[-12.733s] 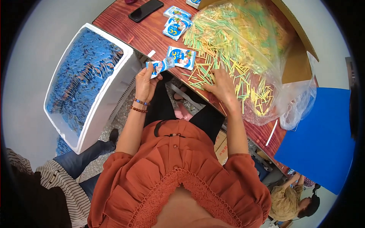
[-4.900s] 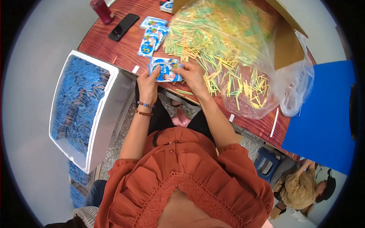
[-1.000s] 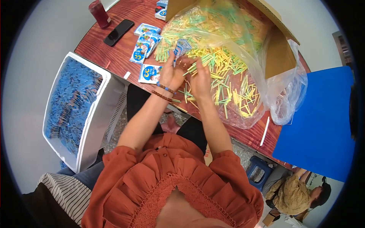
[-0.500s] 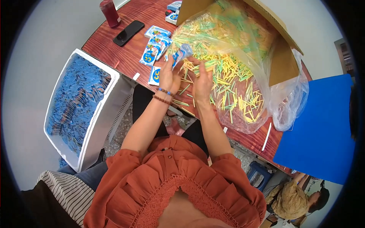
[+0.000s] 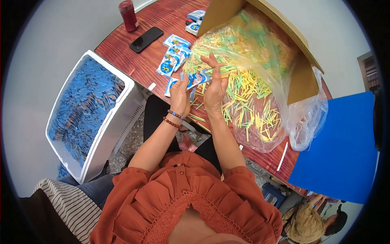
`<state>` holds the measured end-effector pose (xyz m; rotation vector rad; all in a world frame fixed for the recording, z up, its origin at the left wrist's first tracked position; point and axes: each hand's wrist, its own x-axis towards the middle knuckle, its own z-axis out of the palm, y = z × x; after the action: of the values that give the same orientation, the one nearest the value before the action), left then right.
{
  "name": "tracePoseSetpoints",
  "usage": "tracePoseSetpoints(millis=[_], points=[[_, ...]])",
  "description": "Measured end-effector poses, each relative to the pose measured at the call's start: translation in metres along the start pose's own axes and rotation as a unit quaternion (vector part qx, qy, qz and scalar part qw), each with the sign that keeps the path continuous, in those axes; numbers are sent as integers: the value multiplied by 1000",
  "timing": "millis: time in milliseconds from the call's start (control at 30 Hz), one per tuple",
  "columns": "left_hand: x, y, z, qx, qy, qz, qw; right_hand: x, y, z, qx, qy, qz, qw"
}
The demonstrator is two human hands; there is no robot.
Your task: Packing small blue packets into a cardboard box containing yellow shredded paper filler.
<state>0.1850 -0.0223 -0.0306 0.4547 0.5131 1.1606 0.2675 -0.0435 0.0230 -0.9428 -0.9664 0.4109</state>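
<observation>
My left hand (image 5: 179, 94) is closed around the lower end of a small blue-and-white packet (image 5: 196, 79), which lies tilted above the table edge. At the packet's other end is my right hand (image 5: 215, 90), thumb up and forefinger stretched to the left. A small bunch of thin yellow and green sticks (image 5: 227, 69) lies between its fingers, partly hidden by the thumb. Under and beyond both hands, many loose sticks (image 5: 248, 87) are spread on clear plastic. Several similar flat packets (image 5: 169, 61) overlap on the table just beyond my left hand.
A cardboard box (image 5: 302, 81) lies open on its side with a clear plastic bag (image 5: 302, 126) spilling out. Left stands a white foam box (image 5: 129, 87) full of blue packets. A phone (image 5: 146, 40), a red tumbler (image 5: 128, 17) and a blue board (image 5: 331, 142) are around. Another person (image 5: 308, 219) sits lower right.
The packet has swung from near upright to lying more level, and its top has come toward my right hand. My right forefinger has lifted and stretched out. The view has shifted slightly.
</observation>
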Motion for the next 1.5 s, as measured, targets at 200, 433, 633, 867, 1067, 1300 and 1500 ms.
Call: tracePoseSetpoints(millis=[200,433,633,867,1067,1300,1500], points=[[2,2,1,5,0,-1,1000,3,-3,4,-58,-21,35,997],[13,-3,0,-52,-9,-21,998,5,19,-2,-53,-78,29,995],[20,-12,2,-116,-56,-88,988,15,10,-7,16,-66,59,996],[29,-13,2,-172,-62,-113,977,32,10,-15,-76,-146,101,981],[31,-6,4,-190,-87,-97,973,41,1,-1,-40,-111,150,982],[36,-4,-16,-259,-86,-101,957,47,0,2,105,-24,104,989],[54,9,-44,-213,-95,-69,970,37,2,-3,-93,-132,202,966]])
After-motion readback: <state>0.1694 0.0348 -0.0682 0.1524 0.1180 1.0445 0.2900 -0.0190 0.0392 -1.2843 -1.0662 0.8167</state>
